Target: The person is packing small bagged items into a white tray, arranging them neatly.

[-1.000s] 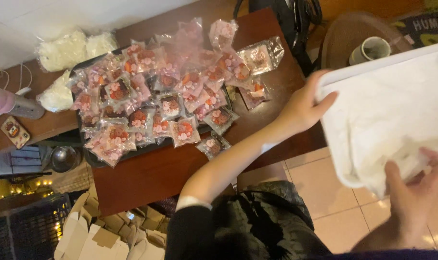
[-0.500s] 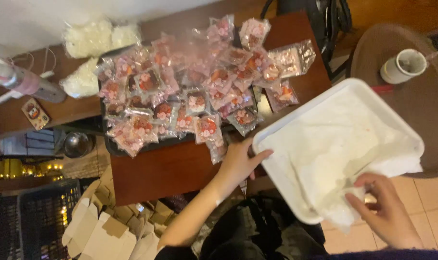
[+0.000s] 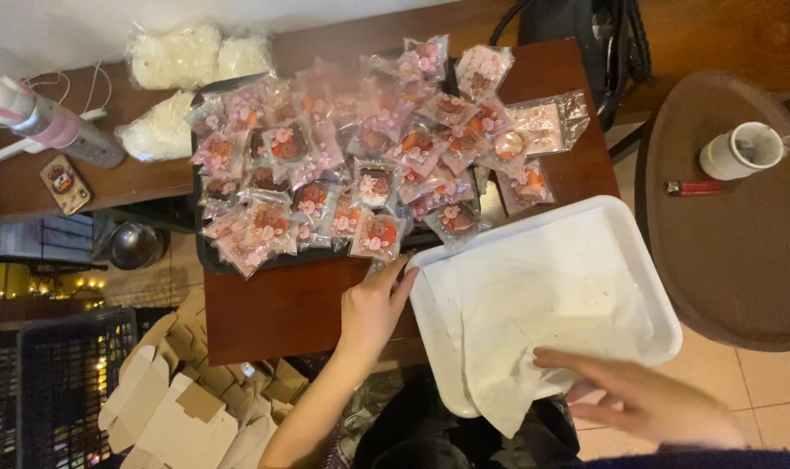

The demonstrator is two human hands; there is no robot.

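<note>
Tray (image 3: 640, 260) lies between both hands' fingers (image 3: 402, 280), paper-lined.

Warm, dim indoor light. White tray (image 3: 430, 287) brightest, slightly washed out. Glare on cellophane packets (image 3: 360, 165). Right hand (image 3: 647, 399) motion-blurred. Lower left corner dark, small lights glowing. Soft focus overall, shadows faint.

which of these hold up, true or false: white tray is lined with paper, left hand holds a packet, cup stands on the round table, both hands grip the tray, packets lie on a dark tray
1. The white rectangular plastic tray is lined with white paper. True.
2. The left hand holds a pink packet. False: it rests at the tray's corner.
3. A white cup stands on the round brown table. True.
4. Both hands grip the tray. False: the right hand touches the paper.
5. Pink wrapped sweets lie on a dark tray. True.
</note>
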